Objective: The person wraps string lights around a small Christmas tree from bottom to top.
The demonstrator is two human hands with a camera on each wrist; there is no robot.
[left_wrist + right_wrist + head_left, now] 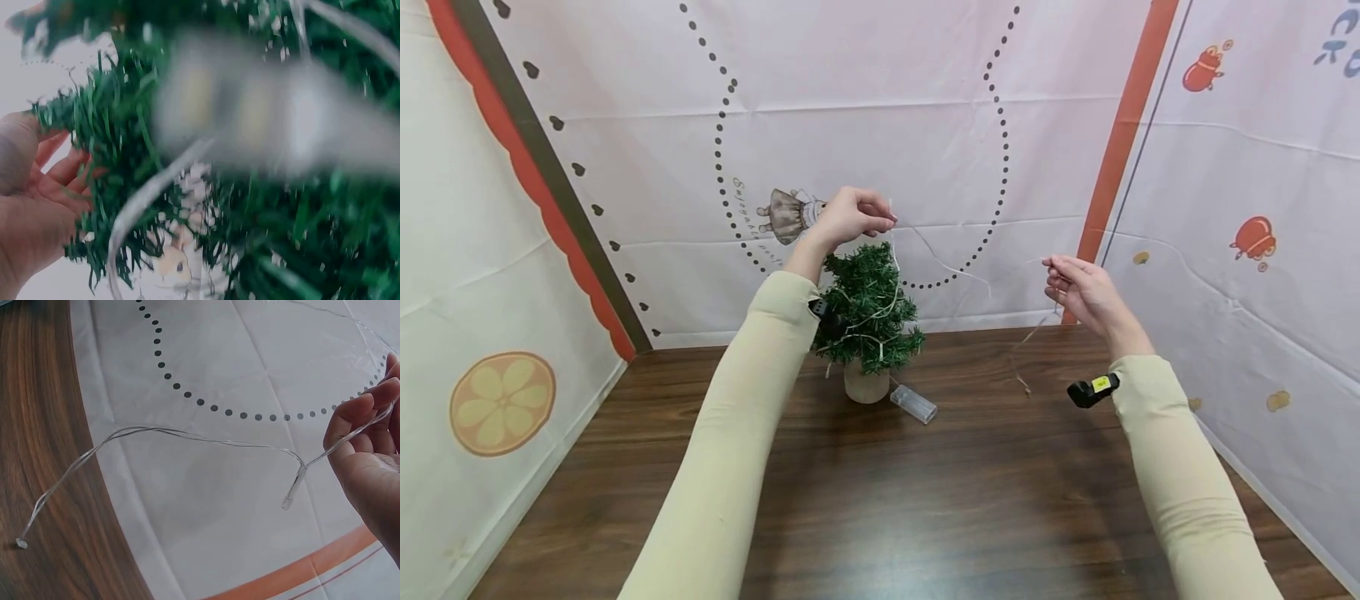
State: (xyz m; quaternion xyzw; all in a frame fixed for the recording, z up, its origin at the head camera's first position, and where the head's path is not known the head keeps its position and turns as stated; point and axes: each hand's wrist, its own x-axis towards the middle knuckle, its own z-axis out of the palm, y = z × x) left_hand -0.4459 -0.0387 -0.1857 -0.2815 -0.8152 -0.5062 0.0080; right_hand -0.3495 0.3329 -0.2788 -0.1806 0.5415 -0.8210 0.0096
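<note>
A small artificial Christmas tree (867, 287) stands upright in a pale round base (865, 385), with clear-wired string lights (881, 314) looped around its branches. At the tree's top, my left hand (853, 215) pinches the light wire between thumb and fingers. Green branches partly cover that hand in the left wrist view, where one blurred bulb (231, 103) hangs close to the lens. Out to the right, my right hand (1084, 292) holds the loose length of wire, raised above the table. Its free end (206, 440) droops from the fingers, bearing tiny bulbs.
A transparent battery box (914, 403) lies beside the tree's base on the dark wooden table (970, 500). Printed cloth (865, 75) hangs behind the table and along both sides. Each wrist carries a small black camera (1092, 390).
</note>
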